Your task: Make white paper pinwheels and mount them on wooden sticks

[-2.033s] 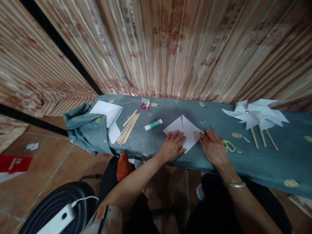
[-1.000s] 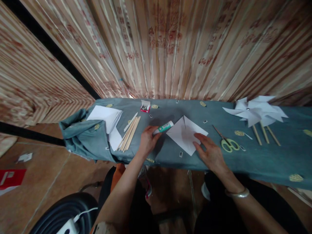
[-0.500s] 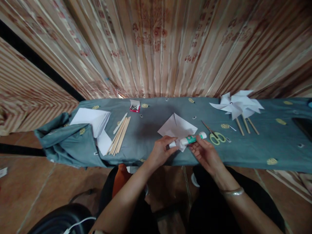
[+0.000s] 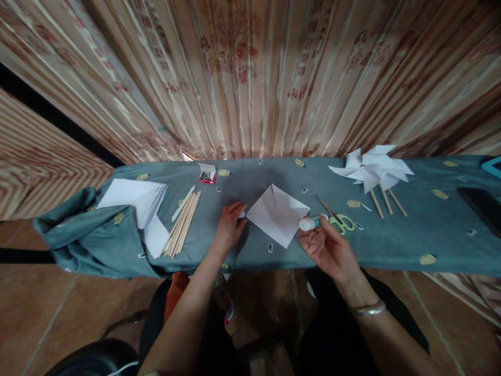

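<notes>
my right hand (image 4: 323,248) is closed around the glue stick (image 4: 311,223), its white end turned toward nine o'clock. a green band shows beside my thumb, but any print on it is too small or too covered to read. thumb and fingers of my left hand (image 4: 229,227) are pinched together on a small white cap (image 4: 242,214), mostly hidden by my fingertips.

between my hands the white paper square (image 4: 278,222) lies like a diamond on the blue-green cloth (image 4: 250,256), with a dark line running in from its twelve o'clock corner. the white cap is right by its nine o'clock corner, the glue stick by its three o'clock one; i can't tell whether either touches.

taking the paper square as my dial, the scissors (image 4: 341,223) with pale green handles lie at three, just past the glue stick, and a dark phone (image 4: 479,209) farther out that way. white paper pinwheels (image 4: 373,169) on wooden handles rest at two. a small open red box (image 4: 207,175) of metal bits sits toward ten, no brand legible; the wooden sticks (image 4: 182,224) are at nine, a paper stack (image 4: 135,198) beyond. the curtain (image 4: 235,78) at twelve carries columns of reddish characters i can't make out.
</notes>
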Tool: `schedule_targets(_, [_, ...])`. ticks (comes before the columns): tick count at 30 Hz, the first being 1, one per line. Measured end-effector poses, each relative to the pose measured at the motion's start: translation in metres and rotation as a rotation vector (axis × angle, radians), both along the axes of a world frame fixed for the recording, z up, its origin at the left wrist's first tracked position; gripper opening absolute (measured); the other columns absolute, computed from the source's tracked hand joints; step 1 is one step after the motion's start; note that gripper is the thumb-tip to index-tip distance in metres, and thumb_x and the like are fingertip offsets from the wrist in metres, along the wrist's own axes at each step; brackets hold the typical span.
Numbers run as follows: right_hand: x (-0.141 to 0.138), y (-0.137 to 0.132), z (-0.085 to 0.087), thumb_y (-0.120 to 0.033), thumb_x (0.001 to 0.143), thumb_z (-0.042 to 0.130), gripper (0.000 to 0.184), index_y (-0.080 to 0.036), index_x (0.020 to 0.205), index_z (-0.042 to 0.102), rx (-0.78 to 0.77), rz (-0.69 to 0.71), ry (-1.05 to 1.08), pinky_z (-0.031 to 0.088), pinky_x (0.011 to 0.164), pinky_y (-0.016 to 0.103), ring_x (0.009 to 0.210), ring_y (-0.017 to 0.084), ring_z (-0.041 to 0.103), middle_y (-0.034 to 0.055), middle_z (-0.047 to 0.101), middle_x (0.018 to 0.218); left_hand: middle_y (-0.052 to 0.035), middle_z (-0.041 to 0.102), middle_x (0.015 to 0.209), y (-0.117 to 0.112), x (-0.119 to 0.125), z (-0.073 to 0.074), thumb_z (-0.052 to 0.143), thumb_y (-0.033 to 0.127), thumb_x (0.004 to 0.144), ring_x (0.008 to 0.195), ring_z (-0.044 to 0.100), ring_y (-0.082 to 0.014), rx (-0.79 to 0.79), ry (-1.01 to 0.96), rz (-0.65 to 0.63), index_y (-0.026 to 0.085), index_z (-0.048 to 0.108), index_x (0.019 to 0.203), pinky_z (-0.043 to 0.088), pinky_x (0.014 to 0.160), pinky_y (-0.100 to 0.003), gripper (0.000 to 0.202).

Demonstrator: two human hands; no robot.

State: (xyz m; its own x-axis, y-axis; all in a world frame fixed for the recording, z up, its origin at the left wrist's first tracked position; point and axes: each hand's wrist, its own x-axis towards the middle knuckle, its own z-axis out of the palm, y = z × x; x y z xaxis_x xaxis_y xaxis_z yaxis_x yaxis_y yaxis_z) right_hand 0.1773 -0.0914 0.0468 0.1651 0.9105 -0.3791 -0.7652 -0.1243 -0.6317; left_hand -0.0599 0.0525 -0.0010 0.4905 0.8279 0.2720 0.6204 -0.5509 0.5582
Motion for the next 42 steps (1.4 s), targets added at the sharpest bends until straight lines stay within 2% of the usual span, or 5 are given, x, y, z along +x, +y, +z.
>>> schedule_targets(9, [0.005, 0.016, -0.007, -0.039, 0.084, 0.069, 0.013, -0.027, 0.09, 0.072, 0.043, -0.003, -0.225, 0.06, 0.082, 0.032, 0.083, 0.016, 0.072, -0.0005, 0.077, 0.089, -0.0128, 0.041, 0.155, -0.024, 0.014, 0.027, 0.044, 0.012, 0.095, 0.145, 0.035, -0.0291, 0.18, 0.11, -0.032, 0.021, 0.055, 0.133, 0.032, 0.117, -0.055, 0.041])
schedule_targets(13, [0.012, 0.028, 0.009, -0.038, 0.083, 0.071, 0.013, -0.028, 0.09, 0.073, 0.02, -0.048, -0.273, 0.06, 0.079, 0.028, 0.083, 0.014, 0.071, -0.0016, 0.076, 0.088, -0.0172, 0.041, 0.153, -0.048, 0.04, 0.025, 0.047, 0.032, 0.099, 0.147, 0.031, -0.0318, 0.105, 0.166, -0.299, 0.02, 0.054, 0.137, 0.032, 0.117, -0.057, 0.04])
schedule_targets(20, [0.018, 0.068, 0.043, -0.041, 0.065, 0.087, 0.028, -0.024, 0.084, 0.076, -0.017, -0.025, -0.501, 0.057, 0.069, 0.023, 0.074, 0.012, 0.068, -0.0004, 0.076, 0.086, -0.0172, 0.03, 0.159, -0.057, 0.056, 0.011, 0.051, 0.058, 0.092, 0.15, 0.019, -0.0426, 0.026, 0.246, -0.321, 0.028, 0.055, 0.138, 0.024, 0.114, -0.068, 0.056])
schedule_targets(30, [0.015, 0.076, -0.013, -0.057, 0.07, 0.076, 0.04, -0.02, 0.085, 0.072, -0.086, 0.042, -1.234, 0.054, 0.069, 0.038, 0.073, 0.025, 0.07, 0.0058, 0.075, 0.078, -0.0161, 0.028, 0.161, -0.058, 0.056, 0.006, 0.051, 0.058, 0.092, 0.15, 0.021, -0.0412, 0.042, 0.282, -0.332, 0.029, 0.053, 0.14, 0.025, 0.115, -0.065, 0.056])
schedule_targets(42, [0.012, 0.072, -0.019, -0.059, 0.081, 0.062, 0.04, -0.02, 0.09, 0.068, -0.073, 0.105, -1.573, 0.054, 0.071, 0.042, 0.076, 0.029, 0.072, 0.0091, 0.076, 0.082, -0.0143, 0.019, 0.165, -0.058, 0.058, 0.005, 0.058, 0.055, 0.089, 0.15, 0.017, -0.0425, 0.01, 0.245, -0.328, 0.031, 0.051, 0.141, 0.026, 0.115, -0.067, 0.058])
